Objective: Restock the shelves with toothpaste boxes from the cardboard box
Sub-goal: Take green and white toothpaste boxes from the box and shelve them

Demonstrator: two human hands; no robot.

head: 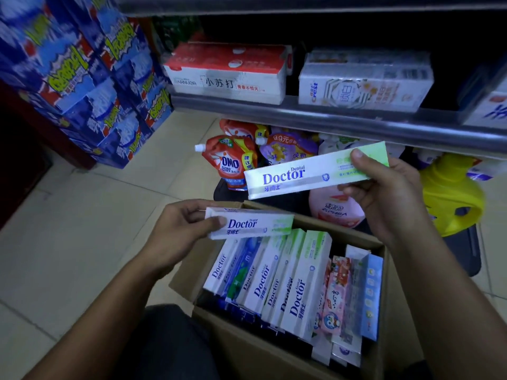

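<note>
An open cardboard box (pixel 247 341) stands on the floor in front of me, packed with several upright toothpaste boxes (pixel 290 281), mostly white and green. My left hand (pixel 178 231) grips one white and green toothpaste box (pixel 252 223) by its left end, just above the carton's far rim. My right hand (pixel 384 187) holds a second, longer toothpaste box (pixel 299 175) by its right end, higher up, below the shelf (pixel 301 112). On that shelf lie a red and white toothpaste pack (pixel 227 69) and a white Crest pack (pixel 365 80).
Blue detergent cartons (pixel 90 75) are stacked at the left. Under the shelf stand red refill pouches (pixel 230 160), a purple pouch (pixel 288 149), a pink bottle (pixel 337 207) and a yellow jug (pixel 450 193). Beige floor tiles (pixel 82 229) lie to the left.
</note>
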